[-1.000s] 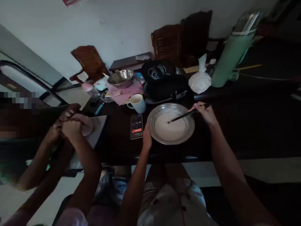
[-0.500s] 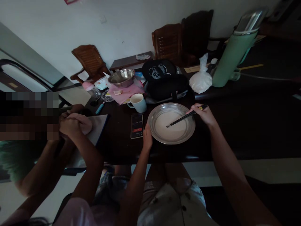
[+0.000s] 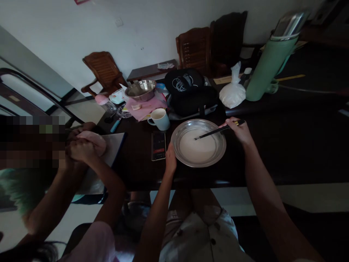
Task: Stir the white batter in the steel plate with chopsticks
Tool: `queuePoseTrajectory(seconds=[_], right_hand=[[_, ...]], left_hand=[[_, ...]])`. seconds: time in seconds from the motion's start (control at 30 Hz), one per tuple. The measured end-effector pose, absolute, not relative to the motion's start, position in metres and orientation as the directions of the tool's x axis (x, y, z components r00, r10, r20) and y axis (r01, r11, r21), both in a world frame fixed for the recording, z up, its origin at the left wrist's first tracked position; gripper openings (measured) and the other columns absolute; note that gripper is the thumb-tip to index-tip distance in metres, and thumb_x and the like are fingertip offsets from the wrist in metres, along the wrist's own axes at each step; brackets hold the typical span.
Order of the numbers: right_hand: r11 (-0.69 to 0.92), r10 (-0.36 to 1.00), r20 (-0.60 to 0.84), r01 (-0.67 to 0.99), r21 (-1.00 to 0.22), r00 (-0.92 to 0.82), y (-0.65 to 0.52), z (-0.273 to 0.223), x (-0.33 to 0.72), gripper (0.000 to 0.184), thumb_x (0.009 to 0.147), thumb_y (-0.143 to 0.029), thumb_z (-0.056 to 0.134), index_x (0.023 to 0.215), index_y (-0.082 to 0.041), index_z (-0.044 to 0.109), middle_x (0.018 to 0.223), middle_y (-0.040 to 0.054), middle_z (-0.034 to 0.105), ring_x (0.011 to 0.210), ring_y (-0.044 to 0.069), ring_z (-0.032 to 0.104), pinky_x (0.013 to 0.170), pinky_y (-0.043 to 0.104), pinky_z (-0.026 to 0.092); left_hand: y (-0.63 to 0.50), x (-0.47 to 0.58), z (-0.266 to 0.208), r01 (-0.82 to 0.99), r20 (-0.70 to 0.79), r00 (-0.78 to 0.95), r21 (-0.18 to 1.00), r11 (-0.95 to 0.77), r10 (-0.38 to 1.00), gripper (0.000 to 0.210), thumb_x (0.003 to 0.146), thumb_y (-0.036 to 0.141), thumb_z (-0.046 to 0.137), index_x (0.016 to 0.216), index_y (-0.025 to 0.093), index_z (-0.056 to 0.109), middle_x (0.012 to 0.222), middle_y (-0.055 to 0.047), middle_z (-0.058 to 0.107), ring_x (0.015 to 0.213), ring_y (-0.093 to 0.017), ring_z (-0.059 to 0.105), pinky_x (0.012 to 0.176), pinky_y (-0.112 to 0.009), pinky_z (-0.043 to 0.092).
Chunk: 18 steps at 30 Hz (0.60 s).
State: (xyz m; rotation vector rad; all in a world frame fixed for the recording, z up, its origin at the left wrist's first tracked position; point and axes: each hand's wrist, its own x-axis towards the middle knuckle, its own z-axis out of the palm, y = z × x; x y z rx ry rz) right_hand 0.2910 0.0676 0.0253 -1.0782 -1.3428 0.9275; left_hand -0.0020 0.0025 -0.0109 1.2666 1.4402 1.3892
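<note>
A round metal bowl (image 3: 177, 154) stands on the dark table before me, with a pale, whitish mixture (image 3: 196, 147) in it. My left hand (image 3: 171, 159) grips the bowl's left rim, the fingers partly hidden at its side. In my right hand (image 3: 237, 130), closed above the right rim, is a pair of black chopsticks (image 3: 214, 133); their tips touch the mixture near the middle. Just left of my left hand lies a phone (image 3: 158, 145) with a lit screen. Behind it stands a light blue mug (image 3: 160, 119).
Beyond the bowl are a black bag (image 3: 195, 98), a tied bag of white powder (image 3: 232, 95) and a tall green thermos (image 3: 274, 62). Another metal bowl (image 3: 141, 91) sits on pink cloth. On the left, other people's hands (image 3: 81, 149) hold a pink lump over a board (image 3: 116, 145).
My right hand has shifted slightly right and the chopsticks lie at a flatter angle. The left hand and bowl stay put. At left, the other people's arms have moved a little.
</note>
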Motion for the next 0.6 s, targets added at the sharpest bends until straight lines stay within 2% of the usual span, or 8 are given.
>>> queuePoseTrajectory(seconds=[0.1,0.2,0.4,0.6], right_hand=[[0.273,0.961,0.276,0.120,-0.954,0.008,0.0675,0.0257,0.2908,0.034,0.079,-0.053,0.063,0.061,-0.024,0.066,0.065,0.0021,0.072,0.066,0.020,0.066,0.070,0.034,0.051],[0.273,0.962,0.269,0.128,-0.954,-0.045,0.0669,0.0260,0.2886,0.034,0.080,-0.054,0.062,0.065,-0.024,0.068,0.068,0.0026,0.073,0.071,0.020,0.067,0.073,0.033,0.051],[0.256,0.965,0.260,0.077,-0.964,0.039,0.0669,0.0262,0.2906,0.033,0.079,-0.053,0.064,0.064,-0.024,0.066,0.066,0.0018,0.072,0.067,0.020,0.067,0.070,0.033,0.052],[0.248,0.969,0.244,0.124,-0.961,-0.045,0.0673,0.0262,0.2889,0.035,0.079,-0.056,0.062,0.067,-0.023,0.067,0.071,0.0026,0.074,0.072,0.020,0.068,0.072,0.033,0.052]], left_hand=[[0.0029,-0.0024,-0.0105,0.150,0.114,-0.228,0.985,-0.081,0.967,0.055,0.091,0.054,0.037,0.124,0.017,0.059,0.133,-0.006,0.058,0.128,-0.023,0.047,0.113,-0.037,0.029],[0.0035,-0.0030,-0.0104,0.155,0.118,-0.223,0.984,-0.084,0.968,0.054,0.091,0.054,0.036,0.126,0.018,0.058,0.133,-0.006,0.058,0.129,-0.022,0.047,0.114,-0.038,0.028],[0.0037,-0.0034,-0.0108,0.140,0.112,-0.223,0.987,-0.082,0.968,0.056,0.091,0.054,0.037,0.125,0.017,0.058,0.133,-0.008,0.057,0.130,-0.023,0.045,0.114,-0.038,0.028],[0.0029,-0.0024,-0.0109,0.130,0.106,-0.222,0.988,-0.078,0.969,0.056,0.090,0.055,0.036,0.125,0.017,0.058,0.132,-0.007,0.058,0.129,-0.022,0.046,0.114,-0.037,0.028]])
